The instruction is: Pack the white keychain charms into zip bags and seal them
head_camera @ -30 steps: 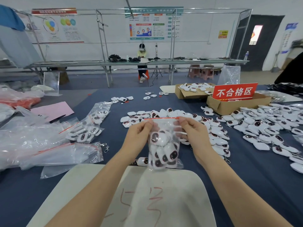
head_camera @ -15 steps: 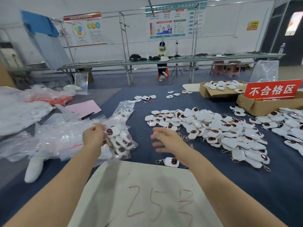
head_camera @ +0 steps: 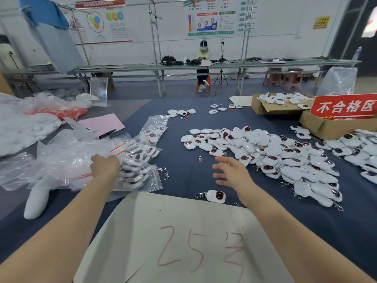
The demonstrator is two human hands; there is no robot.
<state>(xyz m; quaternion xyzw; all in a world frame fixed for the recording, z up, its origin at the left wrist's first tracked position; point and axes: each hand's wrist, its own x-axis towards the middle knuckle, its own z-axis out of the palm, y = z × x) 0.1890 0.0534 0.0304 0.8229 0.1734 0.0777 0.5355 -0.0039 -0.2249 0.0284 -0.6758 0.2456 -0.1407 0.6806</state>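
On the blue-covered table (head_camera: 183, 180), seen from the head camera looking down, the person's left hand (head_camera: 106, 166) lies at the left on a filled zip bag (head_camera: 135, 176). That bag sits at the edge of a heap of clear plastic bags (head_camera: 61, 160). The knuckles face up and the fingers are hidden on the far side, so I cannot tell whether the hand grips the bag or only rests on it. The bag is packed with white charms showing dark faces. More filled bags (head_camera: 152, 133) lie just beyond it, and two loose metal clasps (head_camera: 165, 173) lie just beside it on the cloth.

The right hand (head_camera: 230, 172) hovers over the bare cloth with its fingers straight and spread, holding nothing. It is between the filled bags and the big heap of loose white keychain charms (head_camera: 265, 152), fingertips pointing left. A single charm (head_camera: 216, 196) lies apart, dark face up, near the right wrist. It is just beyond the far edge of a pale sheet (head_camera: 183, 231) marked "25" in red.

Further right, a second spread of charms (head_camera: 359, 148) reaches the frame edge. Behind it stands a cardboard box (head_camera: 326, 127) carrying a red sign (head_camera: 344, 108), and another open box (head_camera: 263, 105) holds more charms. At the left, a black pen (head_camera: 107, 133) rests by a pink sheet (head_camera: 102, 124). Someone sits at the far bench (head_camera: 203, 54).
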